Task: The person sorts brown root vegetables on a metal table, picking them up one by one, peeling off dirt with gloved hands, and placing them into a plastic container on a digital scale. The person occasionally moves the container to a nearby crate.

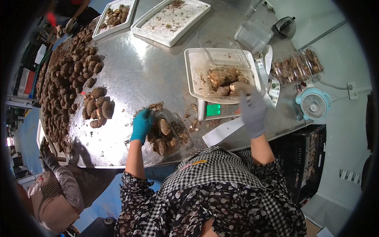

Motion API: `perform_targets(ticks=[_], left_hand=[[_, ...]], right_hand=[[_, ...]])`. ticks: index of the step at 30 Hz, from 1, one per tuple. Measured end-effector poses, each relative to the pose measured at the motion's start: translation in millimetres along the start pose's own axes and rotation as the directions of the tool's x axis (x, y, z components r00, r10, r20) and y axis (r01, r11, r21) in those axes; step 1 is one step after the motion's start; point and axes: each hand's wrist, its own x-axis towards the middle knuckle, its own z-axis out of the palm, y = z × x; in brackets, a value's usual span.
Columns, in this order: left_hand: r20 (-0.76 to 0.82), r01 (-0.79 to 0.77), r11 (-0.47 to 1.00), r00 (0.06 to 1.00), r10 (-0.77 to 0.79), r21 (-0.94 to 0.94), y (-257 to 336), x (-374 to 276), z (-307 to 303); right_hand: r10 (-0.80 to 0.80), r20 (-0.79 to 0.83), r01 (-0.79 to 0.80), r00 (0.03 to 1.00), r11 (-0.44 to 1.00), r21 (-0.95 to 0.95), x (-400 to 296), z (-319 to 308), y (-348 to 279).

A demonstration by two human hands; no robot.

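My left hand, in a teal glove, is at the left edge of a clear plastic container with several brown taro corms in it. Its fingertips point down and are hidden, so its grip is unclear. My right hand, in a grey glove and blurred, reaches over the front right of a white tray. Its fingertips are at a pale-ended corm; whether they grip it is not clear. More corms lie in clear plastic on that tray, which rests on a digital scale with a lit green display.
A large heap of corms covers the table's left side, with a smaller pile beside it. White trays stand at the back. Filled clear packs, a label strip and a blue fan are at right. Co-workers are at left.
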Motion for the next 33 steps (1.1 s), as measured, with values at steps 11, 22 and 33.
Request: perform_targets(ticks=[11,22,33], left_hand=[[0.090,-0.374,0.897,0.927,0.363,0.234,-14,-18,13],[-0.941,0.190,0.982,0.331,-0.066,-0.002,-135,25,-196],[-0.728,0.433,0.889,0.657,-0.196,0.151,-179,68,-258]], right_hand=[[0.036,0.760,0.076,0.649,0.991,-0.112,-70,129,12],[-0.091,0.765,0.099,0.637,0.994,0.036,-16,208,-45],[-0.198,0.947,0.479,0.253,0.876,0.055,82,484,-171]])
